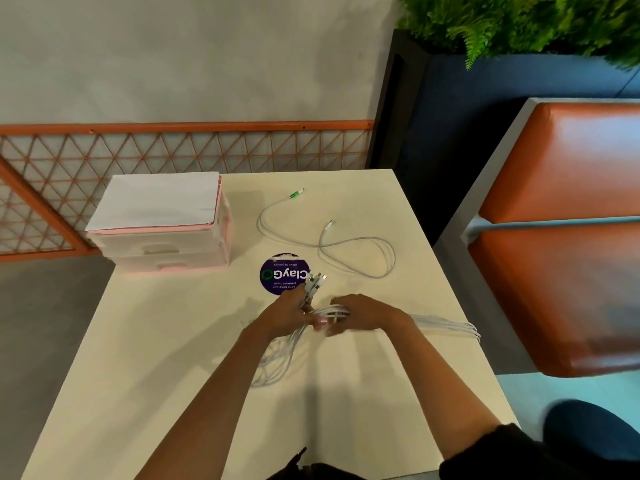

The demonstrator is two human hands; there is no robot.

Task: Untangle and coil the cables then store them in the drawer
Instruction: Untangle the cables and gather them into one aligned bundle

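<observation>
My left hand (289, 315) grips a bundle of white cables (313, 289) just below their plugs, which stick up past my fingers. My right hand (360, 315) is closed over the same bundle where it bends to the right. The bundle's strands run out to the right (446, 327) and hang in loops below my left wrist (277, 365). One separate white cable with a green-tipped plug (329, 244) lies loose on the table beyond my hands. A pink and clear drawer unit (162, 223) stands at the table's far left, its drawers closed.
The cream table (173, 341) carries a round purple sticker (282, 273) just beyond my left hand. An orange bench seat (561, 237) runs along the right. An orange lattice railing (173, 147) and a planter (519, 26) lie behind the table.
</observation>
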